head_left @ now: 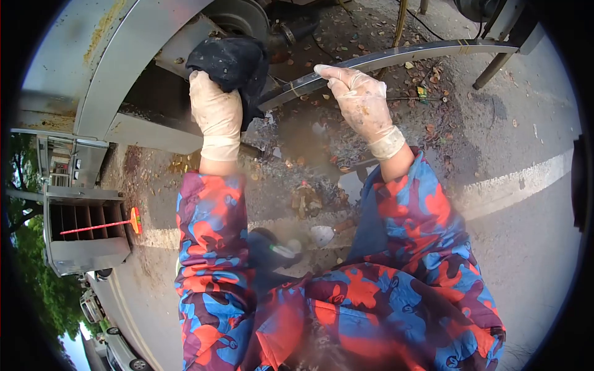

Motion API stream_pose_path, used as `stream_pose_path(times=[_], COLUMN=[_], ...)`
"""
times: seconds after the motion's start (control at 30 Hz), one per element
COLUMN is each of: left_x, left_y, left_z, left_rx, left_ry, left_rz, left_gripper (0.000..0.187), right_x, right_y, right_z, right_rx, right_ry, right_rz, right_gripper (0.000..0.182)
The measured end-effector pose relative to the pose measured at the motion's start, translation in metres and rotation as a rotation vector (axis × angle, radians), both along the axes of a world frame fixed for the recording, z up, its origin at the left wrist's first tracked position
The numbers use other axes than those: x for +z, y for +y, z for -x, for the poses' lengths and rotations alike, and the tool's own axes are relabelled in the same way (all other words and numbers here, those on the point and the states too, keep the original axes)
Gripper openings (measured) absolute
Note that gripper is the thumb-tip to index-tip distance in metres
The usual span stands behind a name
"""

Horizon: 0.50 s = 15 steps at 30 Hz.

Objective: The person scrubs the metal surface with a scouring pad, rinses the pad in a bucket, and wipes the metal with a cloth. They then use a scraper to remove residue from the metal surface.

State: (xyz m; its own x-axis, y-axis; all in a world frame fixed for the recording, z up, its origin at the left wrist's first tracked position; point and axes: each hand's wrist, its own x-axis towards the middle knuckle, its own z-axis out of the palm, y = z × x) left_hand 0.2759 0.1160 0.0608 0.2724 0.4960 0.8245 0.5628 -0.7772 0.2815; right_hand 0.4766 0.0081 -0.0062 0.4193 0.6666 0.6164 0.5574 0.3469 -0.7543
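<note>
My left hand (215, 106), in a thin whitish glove, is closed on a crumpled black cloth (232, 65). The cloth bulges above the fist and hangs down on its right side, close to a metal machine part (238, 20). My right hand (359, 99), gloved the same way and soiled, is partly open with the index finger stretched out to the left. Its fingertips overlap a long metal rail (402, 57) in this view, and nothing shows in its fingers.
A large metal body (99, 68) fills the upper left. Below lies wet ground with a muddy puddle (303, 139) and scattered leaves. At left, a red-handled broom (135, 221) leans by a compartmented metal cabinet (86, 253). Parked cars (120, 351) stand along the road.
</note>
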Motion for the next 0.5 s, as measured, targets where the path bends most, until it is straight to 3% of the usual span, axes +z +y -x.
stream_pose_path(times=[0.07,0.13,0.2,0.27,0.33,0.4,0.5], left_x=[-0.004,-0.057,-0.099,-0.088,-0.075,-0.055,-0.071], left_y=[-0.004,0.006,0.016,0.018,0.016,0.011,0.022], left_z=[-0.018,-0.019,-0.013,-0.016,-0.01,-0.007,0.003], left_rx=[0.052,0.362,0.387,0.332,0.291,0.082,0.01], left_ry=[0.298,0.544,0.67,0.622,0.66,0.653,0.709], left_rz=[-0.149,0.1,0.219,0.34,0.354,0.39,0.454], left_gripper=[0.026,0.015,0.012,0.012,0.016,0.02,0.023], right_x=[-0.006,-0.007,-0.005,-0.003,-0.002,-0.015,-0.01], right_y=[0.004,0.004,0.0,-0.007,-0.009,-0.001,-0.003], right_z=[-0.01,-0.013,-0.016,-0.018,-0.017,-0.023,-0.016], right_rx=[0.02,0.053,0.094,0.005,0.055,0.078,0.117], right_ry=[0.104,0.2,0.292,-0.036,0.029,-0.032,0.124], right_rz=[0.044,0.067,0.085,0.116,0.133,0.006,0.149], right_gripper=[0.021,0.021,0.02,0.02,0.02,0.021,0.022])
